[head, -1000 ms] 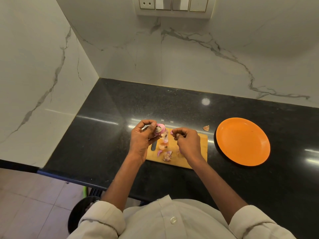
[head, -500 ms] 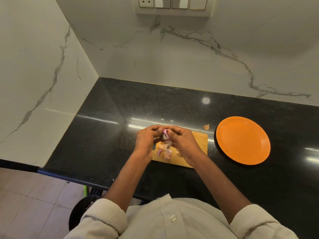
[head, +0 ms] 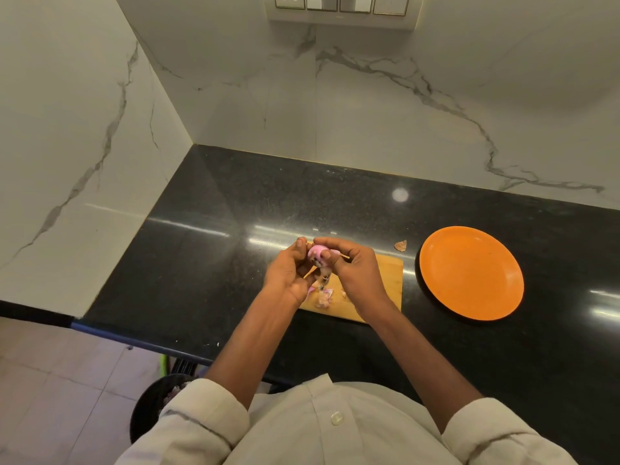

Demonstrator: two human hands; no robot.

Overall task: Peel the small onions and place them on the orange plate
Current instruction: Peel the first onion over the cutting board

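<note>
Head view: a small onion sits between the two hands above the near-left part of a wooden cutting board. It is pale pink and glossy where it shows, rounded on top, with a darker, ragged bit at its lower end; loose strips of skin hang down from it toward the board. Only a small patch of it is visible, so its shape and long axis are hard to judge; the rounded pink end faces up and away from the person, the ragged end points down toward the board.

The left hand cups the onion from the left, its fingers curled round it. The right hand comes in from the right with thumb and forefinger pinched on the top of the onion, the other fingers curled beneath. Both hands hide most of the onion and much of the board's left half.

Below the hands, scraps of peel, pinkish and pale, lie on the board near its front edge. The board rests on a black polished counter. Just beyond the board's far right corner, one brown flake of skin lies on the counter. To the right of the board, a little apart from it, stands the orange plate, with nothing on it. Marble walls meet in a corner behind the counter, with a switch panel at the top edge. Beside the person's left sleeve, on the floor below the counter's edge, a dark round bin shows in part.
</note>
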